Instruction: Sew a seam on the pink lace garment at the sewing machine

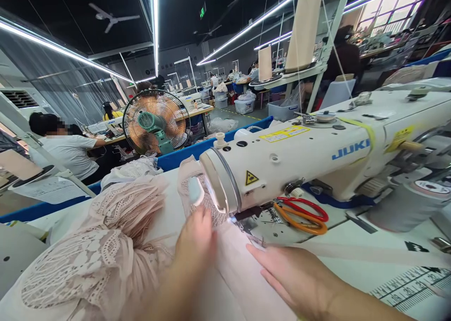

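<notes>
A white sewing machine [282, 156] reaches in from the right, its head over pale pink fabric [239, 274]. My left hand [197, 236] is on the fabric just left of the needle area, fingers bent together and blurred by motion; whether they pinch the cloth is unclear. My right hand [292, 274] lies on the fabric's right side, thumb and fingers apart, near the presser foot. A lace part [185, 184] of the cloth extends behind the machine head. To the left a heap of pink lace pieces [91, 246] covers the table.
Red and orange rings [303, 217] lie under the machine arm. A fan [157, 121] stands beyond the blue table edge [183, 154]. A grey thread spool [410, 206] is at the right. A person in a white shirt [70, 152] sits at the left.
</notes>
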A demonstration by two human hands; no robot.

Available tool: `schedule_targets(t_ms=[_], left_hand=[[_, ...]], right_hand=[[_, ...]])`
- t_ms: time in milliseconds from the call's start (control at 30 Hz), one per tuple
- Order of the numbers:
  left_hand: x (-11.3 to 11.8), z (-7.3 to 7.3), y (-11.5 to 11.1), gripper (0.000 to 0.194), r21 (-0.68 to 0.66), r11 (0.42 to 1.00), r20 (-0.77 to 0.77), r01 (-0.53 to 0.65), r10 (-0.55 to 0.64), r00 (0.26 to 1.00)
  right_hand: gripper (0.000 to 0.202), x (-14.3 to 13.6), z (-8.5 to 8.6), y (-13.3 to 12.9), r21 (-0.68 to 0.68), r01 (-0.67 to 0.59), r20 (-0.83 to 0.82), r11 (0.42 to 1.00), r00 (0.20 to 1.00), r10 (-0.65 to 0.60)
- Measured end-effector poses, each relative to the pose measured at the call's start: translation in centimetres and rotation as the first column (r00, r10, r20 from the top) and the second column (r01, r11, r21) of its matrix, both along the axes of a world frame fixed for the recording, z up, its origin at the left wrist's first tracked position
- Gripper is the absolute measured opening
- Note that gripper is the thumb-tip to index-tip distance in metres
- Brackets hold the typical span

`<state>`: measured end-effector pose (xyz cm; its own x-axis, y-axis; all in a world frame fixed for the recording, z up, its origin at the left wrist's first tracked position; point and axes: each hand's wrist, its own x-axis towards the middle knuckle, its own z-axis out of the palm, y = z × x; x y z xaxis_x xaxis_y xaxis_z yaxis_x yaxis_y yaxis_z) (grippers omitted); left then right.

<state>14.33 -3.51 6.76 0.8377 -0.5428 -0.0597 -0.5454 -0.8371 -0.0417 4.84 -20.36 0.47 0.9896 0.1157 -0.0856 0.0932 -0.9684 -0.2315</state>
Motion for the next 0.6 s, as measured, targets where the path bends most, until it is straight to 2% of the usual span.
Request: schedule_targets(t_ms=[67, 100, 167, 233, 300, 367, 500, 600], left_hand=[[-2.1, -1.0, -1.2, 0.046, 0.01, 0.99, -0.09, 0.14, -0.139, 0.986], [-3.0, -1.7, -1.6, 0.044, 0.03, 0.968, -0.136, 0.247, -0.241, 0.961], [-4.4, -3.1, -2.3, 0.043, 0.06, 0.883, -0.217, 0.465, -0.443, 0.87], [-5.2, -4.1, -2.6, 0.049, 0.069, 0.818, -0.277, 0.571, -0.534, 0.799], [-5.3, -4.3, -2.6, 0.057, 0.088, 0.819, -0.325, 0.568, -0.515, 0.793], [-5.3, -3.9, -2.6, 0.06, 0.122, 0.838, -0.353, 0.532, -0.465, 0.812], [-5.0, -2.5, -2.6, 0.054, 0.153, 0.853, -0.371, 0.498, -0.417, 0.83], [-4.9, -2.3, -2.6, 0.048, 0.142, 0.855, -0.349, 0.5, -0.429, 0.833]], right_hand=[[0.029, -0.8, -0.7, -0.6, 0.032, -0.042, 0.051, 0.999, 0.998, 0.04], [0.025, -1.2, -1.1, -0.9, 0.041, -0.066, 0.062, 0.997, 0.996, 0.064], [0.016, -2.2, -1.7, -1.5, 0.06, -0.114, 0.06, 0.992, 0.992, 0.111], [0.014, -3.1, -2.2, -2.0, 0.074, -0.14, 0.023, 0.987, 0.99, 0.138], [0.015, -3.8, -2.6, -2.5, 0.091, -0.136, 0.019, 0.987, 0.991, 0.135], [0.016, -4.2, -2.9, -3.0, 0.113, -0.147, 0.047, 0.983, 0.989, 0.143], [0.024, -4.1, -3.0, -3.5, 0.155, -0.206, 0.119, 0.966, 0.975, 0.189], [0.024, -3.6, -3.0, -3.4, 0.154, -0.158, 0.135, 0.975, 0.981, 0.138]])
